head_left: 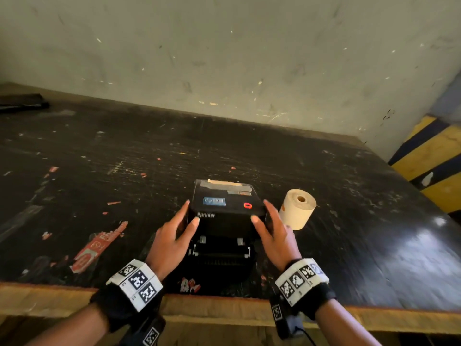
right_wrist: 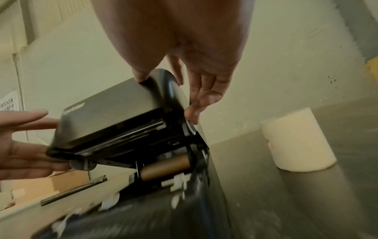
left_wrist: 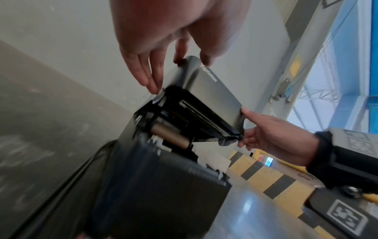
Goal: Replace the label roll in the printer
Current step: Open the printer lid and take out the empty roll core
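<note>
Both hands (head_left: 174, 236) (head_left: 274, 233) are gripping the lid (head_left: 225, 199) sides; I'd be swinging it evenly, fully back, exposing the core (left_wrist: 170, 136).

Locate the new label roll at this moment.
In the head view the fresh label roll stands on end on the black table, just right of the printer, beside the right hand but untouched.

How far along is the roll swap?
Early. Done: printer lid is raised, exposing the bay. In hand: left hand and right hand hold the lid's two sides. Left: a bare brown core sits in the bay; the new label roll stands on the table, untouched.
</note>
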